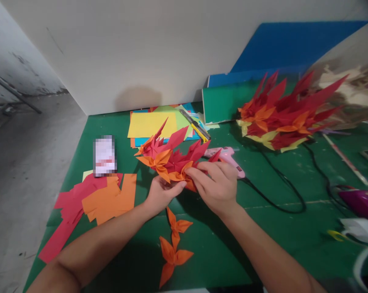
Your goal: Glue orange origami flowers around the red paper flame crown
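A red and orange folded-paper cluster (177,152) with pointed petals is held above the green table. My left hand (162,193) grips it from below, thumb along its lower edge. On its front right, my right hand (217,185) pinches an orange paper flower (181,173) between thumb and fingers. Parts of the fingers of both hands are hidden by the paper. Nearer to me on the table lie two loose orange paper flowers (175,257). Just behind my right hand rests a pink glue gun (225,154), its black cord running right.
Red (77,199) and orange paper strips (110,199) lie left, below a blurred phone-like object (105,156). Coloured sheets (150,124) and a yellow cutter (199,130) are at the back. A larger red paper cluster (281,110) stands right, above a purple tool (359,201).
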Tool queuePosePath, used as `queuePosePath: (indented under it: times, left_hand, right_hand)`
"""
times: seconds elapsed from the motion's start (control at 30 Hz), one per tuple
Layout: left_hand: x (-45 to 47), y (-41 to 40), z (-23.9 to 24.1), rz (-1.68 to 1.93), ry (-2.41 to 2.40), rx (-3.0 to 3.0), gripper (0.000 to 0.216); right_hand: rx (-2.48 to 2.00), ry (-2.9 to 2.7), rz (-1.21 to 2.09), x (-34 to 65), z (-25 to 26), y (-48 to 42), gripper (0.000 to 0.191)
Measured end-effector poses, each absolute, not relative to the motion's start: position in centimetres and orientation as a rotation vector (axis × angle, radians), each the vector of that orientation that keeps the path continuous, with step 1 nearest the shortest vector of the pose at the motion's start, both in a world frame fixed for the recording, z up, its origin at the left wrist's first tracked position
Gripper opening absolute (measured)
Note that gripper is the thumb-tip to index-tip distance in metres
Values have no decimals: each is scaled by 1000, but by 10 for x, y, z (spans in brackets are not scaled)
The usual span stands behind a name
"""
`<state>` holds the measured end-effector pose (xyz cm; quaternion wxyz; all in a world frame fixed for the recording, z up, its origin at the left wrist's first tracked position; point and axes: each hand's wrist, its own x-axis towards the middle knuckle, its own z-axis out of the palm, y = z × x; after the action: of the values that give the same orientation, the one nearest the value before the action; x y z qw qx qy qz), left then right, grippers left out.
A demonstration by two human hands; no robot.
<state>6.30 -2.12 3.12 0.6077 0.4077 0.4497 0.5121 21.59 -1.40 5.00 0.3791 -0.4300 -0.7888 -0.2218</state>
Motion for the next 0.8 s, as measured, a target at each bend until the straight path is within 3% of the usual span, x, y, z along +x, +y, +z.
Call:
queuePosePath:
  times: [0.8]
  left_hand:
    - [65, -21, 34, 1167, 1041, 892, 30]
  right_hand:
    - [-1076, -2044, -454, 215, 49, -13, 14]
